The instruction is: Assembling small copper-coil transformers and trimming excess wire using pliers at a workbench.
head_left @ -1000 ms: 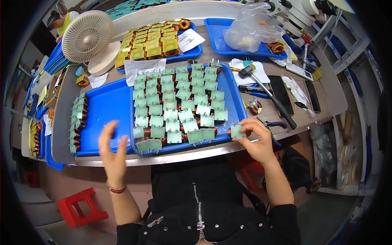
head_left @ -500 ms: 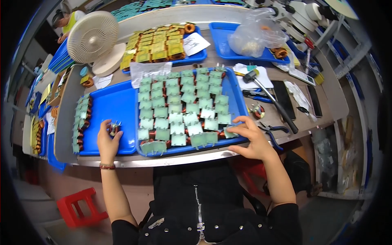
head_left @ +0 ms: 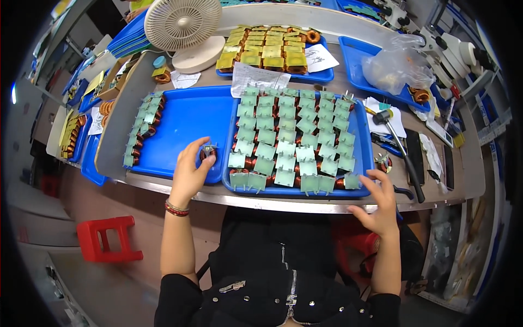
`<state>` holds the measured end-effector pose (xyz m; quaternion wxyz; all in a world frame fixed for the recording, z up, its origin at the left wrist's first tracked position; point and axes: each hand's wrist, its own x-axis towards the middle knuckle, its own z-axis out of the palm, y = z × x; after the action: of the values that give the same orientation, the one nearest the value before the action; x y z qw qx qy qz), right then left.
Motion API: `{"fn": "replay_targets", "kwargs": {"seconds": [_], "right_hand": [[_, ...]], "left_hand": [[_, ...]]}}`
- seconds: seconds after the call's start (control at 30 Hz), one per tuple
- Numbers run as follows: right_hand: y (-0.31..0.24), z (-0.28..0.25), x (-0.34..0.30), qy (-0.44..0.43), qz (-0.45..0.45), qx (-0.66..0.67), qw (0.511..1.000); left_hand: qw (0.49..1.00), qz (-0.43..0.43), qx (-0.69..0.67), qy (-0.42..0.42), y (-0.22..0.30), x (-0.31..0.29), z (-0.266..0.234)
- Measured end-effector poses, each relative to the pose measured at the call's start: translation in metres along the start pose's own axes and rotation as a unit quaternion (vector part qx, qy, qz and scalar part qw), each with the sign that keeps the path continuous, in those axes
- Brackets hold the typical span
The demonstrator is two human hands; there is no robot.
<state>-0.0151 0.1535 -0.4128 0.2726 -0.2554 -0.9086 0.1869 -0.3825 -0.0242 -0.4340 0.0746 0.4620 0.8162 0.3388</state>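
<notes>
My left hand (head_left: 190, 170) pinches a small copper-wound coil (head_left: 208, 153) with metal pins over the near right part of the left blue tray (head_left: 190, 117). My right hand (head_left: 381, 204) is open, thumb and fingers apart, at the near right corner of the right blue tray (head_left: 364, 141). Its fingertips are beside the last coil with a pale green plate (head_left: 352, 181) in the front row; whether they touch it I cannot tell. Rows of such green-plated coils (head_left: 286, 148) fill most of the right tray. Another column of them (head_left: 143, 126) lines the left tray's left side.
Behind stand a beige fan (head_left: 183, 24), a tray of yellow-plated coils (head_left: 272, 54) and a blue tray with a plastic bag (head_left: 395, 65). A hammer (head_left: 400, 147) and a loose coil (head_left: 383, 163) lie at right. A red stool (head_left: 109, 238) stands on the floor.
The whole view has swung, so the bench sits further right in the picture. My left hand still holds the coil, now nearer the left tray's right rim. My right hand has drawn slightly right.
</notes>
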Motion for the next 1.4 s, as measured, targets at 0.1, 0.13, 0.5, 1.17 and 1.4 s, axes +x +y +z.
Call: {"fn": "replay_targets", "kwargs": {"seconds": [0.1,0.13,0.5,1.17,1.4], "right_hand": [[0.004,-0.006,-0.004,0.06,-0.003,0.014,0.998],[0.001,-0.009,-0.001,0.07,-0.021,0.006,0.997],[-0.057,0.016,0.034,0.072,-0.109,0.128,0.983],[-0.074,0.028,0.067,0.199,-0.231,0.113,0.946],[-0.05,-0.007,0.029,0.02,0.049,0.397,0.916]], "left_hand": [[0.997,0.059,0.034,-0.021,0.0,0.003,-0.005],[0.997,0.04,0.061,-0.021,0.002,0.005,-0.002],[0.985,0.116,-0.05,0.12,0.087,-0.015,-0.007],[0.909,0.196,-0.364,-0.051,0.16,-0.031,0.03],[0.894,0.261,-0.349,-0.103,0.172,-0.028,0.072]]}}
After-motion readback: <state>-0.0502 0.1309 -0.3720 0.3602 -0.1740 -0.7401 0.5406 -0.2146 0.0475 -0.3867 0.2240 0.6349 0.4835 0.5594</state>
